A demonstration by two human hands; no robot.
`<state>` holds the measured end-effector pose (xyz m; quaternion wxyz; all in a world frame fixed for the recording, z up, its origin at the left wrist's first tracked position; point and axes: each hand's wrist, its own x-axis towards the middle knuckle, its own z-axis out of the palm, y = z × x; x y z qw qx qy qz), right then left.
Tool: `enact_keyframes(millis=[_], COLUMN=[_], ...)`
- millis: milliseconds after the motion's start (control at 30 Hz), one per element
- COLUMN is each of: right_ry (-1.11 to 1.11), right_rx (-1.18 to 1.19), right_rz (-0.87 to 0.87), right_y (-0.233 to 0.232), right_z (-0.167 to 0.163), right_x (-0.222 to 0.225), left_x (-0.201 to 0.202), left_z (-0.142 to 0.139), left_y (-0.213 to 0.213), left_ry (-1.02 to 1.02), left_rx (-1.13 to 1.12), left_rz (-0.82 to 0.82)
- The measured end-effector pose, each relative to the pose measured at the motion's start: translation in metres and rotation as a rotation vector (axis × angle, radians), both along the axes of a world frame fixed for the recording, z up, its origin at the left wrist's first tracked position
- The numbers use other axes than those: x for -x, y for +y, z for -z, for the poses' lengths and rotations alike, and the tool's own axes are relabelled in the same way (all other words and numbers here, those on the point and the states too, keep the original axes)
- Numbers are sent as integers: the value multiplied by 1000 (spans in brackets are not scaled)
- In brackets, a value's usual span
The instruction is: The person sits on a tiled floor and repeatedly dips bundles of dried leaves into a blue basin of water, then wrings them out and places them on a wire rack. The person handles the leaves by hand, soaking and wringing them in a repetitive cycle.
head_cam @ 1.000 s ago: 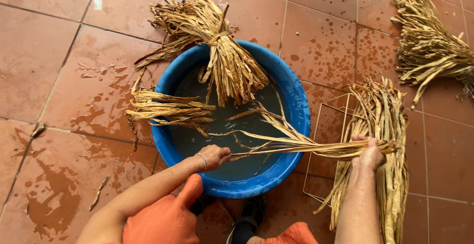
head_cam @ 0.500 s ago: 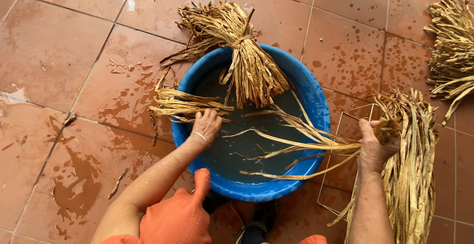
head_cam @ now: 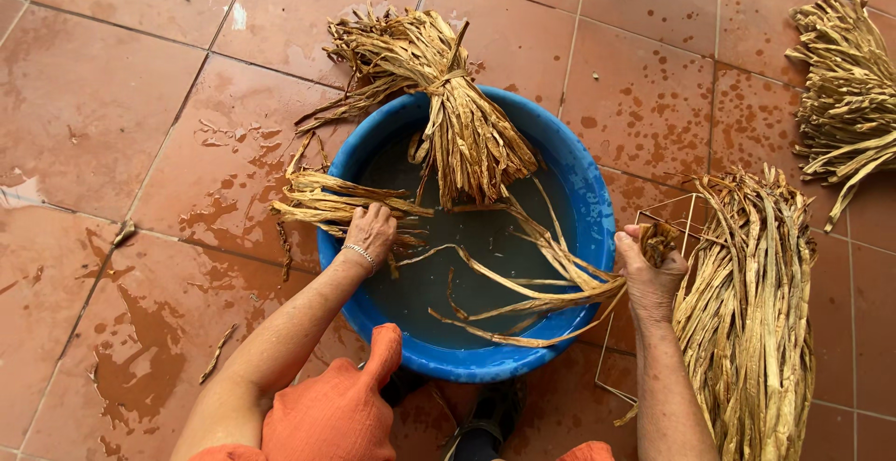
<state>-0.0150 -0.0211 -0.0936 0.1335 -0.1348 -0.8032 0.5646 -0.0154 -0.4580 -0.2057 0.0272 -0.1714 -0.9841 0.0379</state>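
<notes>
Left hand [head_cam: 371,230] presses a small bundle [head_cam: 327,202] on the blue basin [head_cam: 583,190] rim; right hand [head_cam: 651,265] is clamped on wet strands [head_cam: 532,284] trailing into the water. They look light, limp, slippery: best gripped at bunched ends.

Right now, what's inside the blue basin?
The blue basin holds dark water, the lower end of a tied bundle, loose wet strands, and the left hand on a smaller bundle. The basin's bottom is hidden.
</notes>
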Motion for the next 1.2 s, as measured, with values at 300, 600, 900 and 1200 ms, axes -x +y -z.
enact_keyframes(millis=[300,600,900,1200], right_ry=[-43,-125,-303,-207], right_rx=[41,126,426,455], right_rz=[-8,-70,-294,-246], right_y=[-5,-29,-99,-117], right_z=[3,18,-27,-35], right_x=[-5,5,-8,-16], left_x=[-16,7,-3,-5], left_z=[6,-22,-63,-86], left_y=[-7,36,135,162], left_ry=[-176,-217,-904,-362], left_rx=[138,-843,-1618,-1224], left_rz=[62,-66,-11,115])
